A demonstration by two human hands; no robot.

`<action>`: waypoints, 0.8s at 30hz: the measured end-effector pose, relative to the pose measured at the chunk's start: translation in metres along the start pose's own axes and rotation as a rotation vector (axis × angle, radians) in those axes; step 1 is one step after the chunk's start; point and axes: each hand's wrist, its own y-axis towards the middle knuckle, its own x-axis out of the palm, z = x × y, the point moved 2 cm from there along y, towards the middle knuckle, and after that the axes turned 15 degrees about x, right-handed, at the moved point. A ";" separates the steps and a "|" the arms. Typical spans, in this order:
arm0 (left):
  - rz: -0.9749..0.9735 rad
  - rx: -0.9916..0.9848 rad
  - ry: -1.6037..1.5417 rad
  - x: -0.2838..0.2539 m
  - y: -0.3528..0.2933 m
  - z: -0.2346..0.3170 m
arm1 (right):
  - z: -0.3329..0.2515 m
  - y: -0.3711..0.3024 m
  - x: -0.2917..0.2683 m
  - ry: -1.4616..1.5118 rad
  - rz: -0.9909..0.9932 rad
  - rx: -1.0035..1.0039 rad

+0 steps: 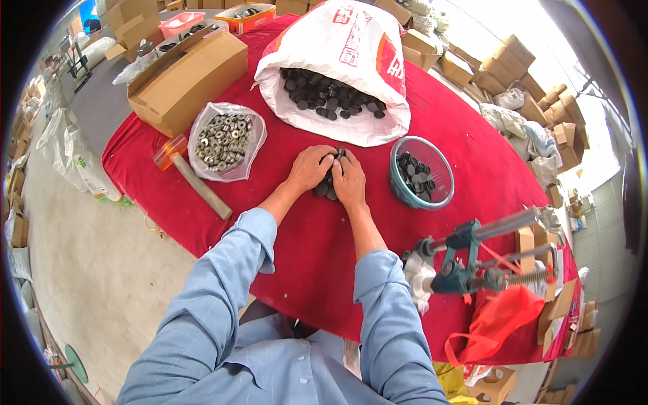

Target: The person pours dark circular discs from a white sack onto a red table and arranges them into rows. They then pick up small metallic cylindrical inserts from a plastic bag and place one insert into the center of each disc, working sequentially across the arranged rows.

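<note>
I see the bench [317,243] under its red cloth filling most of my view, and I place everything else from the white sack [337,61] lying open at its far side. Black round caps [324,94] spill from the sack's mouth. Left of the sack sits a long cardboard box [185,81], and just in front of that, still left of the sack, a clear bag of metal rings [223,138] with a mallet [192,179] beside it. Right of the sack and a little nearer to me stands a blue-green bowl [420,172] holding more black caps. Far nearer than the sack, at the bench's right edge, is a blue hand press [472,260]. Directly in front of the sack's mouth, my left hand [309,169] and right hand [349,181] are pressed together, both curled around a small pile of black caps [326,187], fingers closed over them
</note>
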 end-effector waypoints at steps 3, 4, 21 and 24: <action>-0.035 0.033 -0.044 -0.003 -0.029 0.031 | -0.007 -0.043 -0.019 -0.030 -0.027 0.014; -0.050 0.042 -0.022 -0.003 -0.040 0.041 | -0.010 -0.056 -0.025 -0.035 -0.028 0.013; 0.013 -0.035 0.406 -0.036 -0.147 0.092 | -0.077 -0.174 -0.051 -0.337 -0.083 -0.128; 0.164 -0.135 0.283 -0.035 -0.144 0.093 | -0.069 -0.141 -0.038 -0.376 -0.080 -0.134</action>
